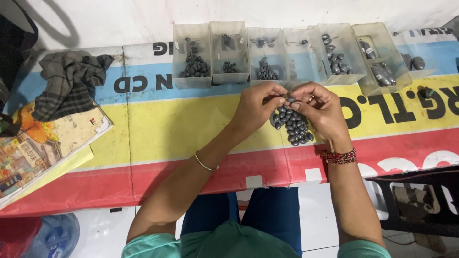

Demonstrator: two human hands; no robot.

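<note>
A heap of small dark grey oval weights [294, 125] lies on the yellow band of the table cover [167, 124]. My left hand [256, 106] and my right hand [319, 109] meet just above the heap. Together their fingertips pinch one small grey weight [290, 100]. A thin metal bangle is on my left wrist, and red beaded bracelets are on my right wrist. Behind the hands stands a row of clear plastic boxes [192, 56] holding more grey weights of different sizes.
A crumpled striped cloth [69, 81] lies at the left on a colourful printed board [43, 143]. Larger grey weights fill the right-hand boxes [380, 59]. A black plastic chair [420, 196] stands at the lower right. A blue water bottle [57, 236] sits on the floor.
</note>
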